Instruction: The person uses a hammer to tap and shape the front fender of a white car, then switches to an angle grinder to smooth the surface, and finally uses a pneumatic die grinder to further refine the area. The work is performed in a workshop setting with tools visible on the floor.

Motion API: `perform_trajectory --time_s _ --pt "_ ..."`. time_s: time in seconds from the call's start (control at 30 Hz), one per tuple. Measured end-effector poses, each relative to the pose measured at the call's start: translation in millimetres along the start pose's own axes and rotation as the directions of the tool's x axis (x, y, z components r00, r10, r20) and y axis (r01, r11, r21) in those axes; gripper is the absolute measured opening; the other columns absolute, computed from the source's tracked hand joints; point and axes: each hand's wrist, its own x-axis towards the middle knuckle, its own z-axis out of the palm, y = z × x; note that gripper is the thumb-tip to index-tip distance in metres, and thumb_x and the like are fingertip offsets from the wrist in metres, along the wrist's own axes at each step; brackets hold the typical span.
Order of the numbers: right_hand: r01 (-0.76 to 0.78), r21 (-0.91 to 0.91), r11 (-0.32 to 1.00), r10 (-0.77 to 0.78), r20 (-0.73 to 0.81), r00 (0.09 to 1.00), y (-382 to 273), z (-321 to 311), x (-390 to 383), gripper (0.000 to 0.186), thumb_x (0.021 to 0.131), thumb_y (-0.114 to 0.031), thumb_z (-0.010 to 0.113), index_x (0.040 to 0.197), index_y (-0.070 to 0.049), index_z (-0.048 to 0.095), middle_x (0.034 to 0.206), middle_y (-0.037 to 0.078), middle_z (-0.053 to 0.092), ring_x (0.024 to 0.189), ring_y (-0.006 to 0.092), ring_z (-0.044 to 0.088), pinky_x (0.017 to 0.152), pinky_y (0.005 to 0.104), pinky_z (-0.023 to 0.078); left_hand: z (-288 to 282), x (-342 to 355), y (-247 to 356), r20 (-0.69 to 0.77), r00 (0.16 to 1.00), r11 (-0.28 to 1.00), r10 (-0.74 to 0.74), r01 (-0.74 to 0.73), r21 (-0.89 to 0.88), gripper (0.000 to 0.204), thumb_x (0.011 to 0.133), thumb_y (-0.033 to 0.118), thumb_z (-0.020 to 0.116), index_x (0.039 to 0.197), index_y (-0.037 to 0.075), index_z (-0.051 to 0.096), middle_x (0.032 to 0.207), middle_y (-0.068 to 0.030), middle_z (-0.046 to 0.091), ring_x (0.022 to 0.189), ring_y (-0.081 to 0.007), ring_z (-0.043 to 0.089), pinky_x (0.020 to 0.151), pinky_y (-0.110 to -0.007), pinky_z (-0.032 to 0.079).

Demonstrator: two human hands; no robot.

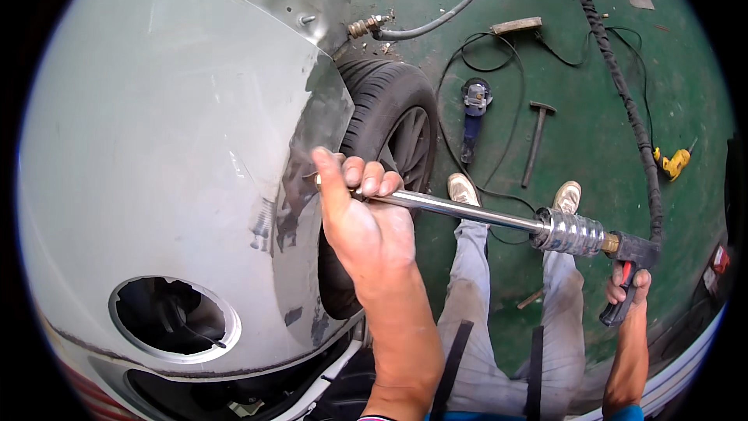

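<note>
Hands (pixel 372 228) on puller (pixel 467 209), wheel (pixel 383 101) in arch (pixel 321 115)

On green floor (pixel 592 148): angle grinder (pixel 474 118) at two o'clock, hammer (pixel 534 144) just beyond, yellow drill (pixel 673 161) at three o'clock.

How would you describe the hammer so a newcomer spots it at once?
Right of the pale grey car and its wheel, a blue grinder lies on the green floor. The hammer lies just right of it, head end away from the person's shoes. Its thin, plain T shape sets it apart from the bulky grinder and the yellow drill.
</note>
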Motion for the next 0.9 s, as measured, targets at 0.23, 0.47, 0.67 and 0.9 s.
perform_trajectory --time_s 0.23,0.47,0.67,0.9 --pt "-0.022 0.1 0.995 0.021 0.013 1.0 1 -15 -1 0.06 0.073 -0.022 0.068 0.122 0.009 0.056 0.094 0.02 0.069 0.056 0.0266 0.061 0.054 0.0439 0.052 6 -8 -9 0.056 0.997 0.984 0.062 -0.07 0.161 0.017 0.104 0.023 0.058 0.107 0.007 0.052 0.089 -0.0016 0.049 0.078 -0.0141 0.047 0.072 -0.032 0.041" --pt "-0.002 0.066 0.998 0.0 0.031 1.0 1 -13 14 0.049 0.079 -0.024 0.066 0.113 0.008 0.056 0.093 0.016 0.067 0.058 0.0234 0.06 0.057 0.0419 0.053 4 24 -16 0.078 0.996 0.985 0.039 -0.052 0.165 0.02 0.104 0.025 0.059 0.101 0.009 0.048 0.088 -0.0016 0.05 0.075 -0.0127 0.049 0.069 -0.033 0.045" --pt "0.025 0.032 0.999 -0.026 0.031 0.999 3 0 15 0.047 0.08 -0.025 0.066 0.113 0.008 0.056 0.094 0.015 0.067 0.057 0.0221 0.06 0.056 0.0412 0.053 4 22 -14 0.082 0.996 0.993 0.021 -0.03 0.116 0.013 0.103 0.021 0.061 0.101 0.009 0.054 0.086 -0.0018 0.05 0.077 -0.014 0.049 0.07 -0.032 0.044" --pt "0.022 0.033 0.999 -0.024 0.048 0.999 2 -9 12 0.049 0.08 -0.024 0.066 0.116 0.008 0.055 0.094 0.015 0.066 0.056 0.0223 0.06 0.055 0.0414 0.053 5 18 -11 0.08 0.996 0.99 0.035 -0.045 0.134 0.016 0.103 0.022 0.061 0.102 0.008 0.052 0.086 -0.002 0.05 0.077 -0.0141 0.049 0.07 -0.032 0.044"
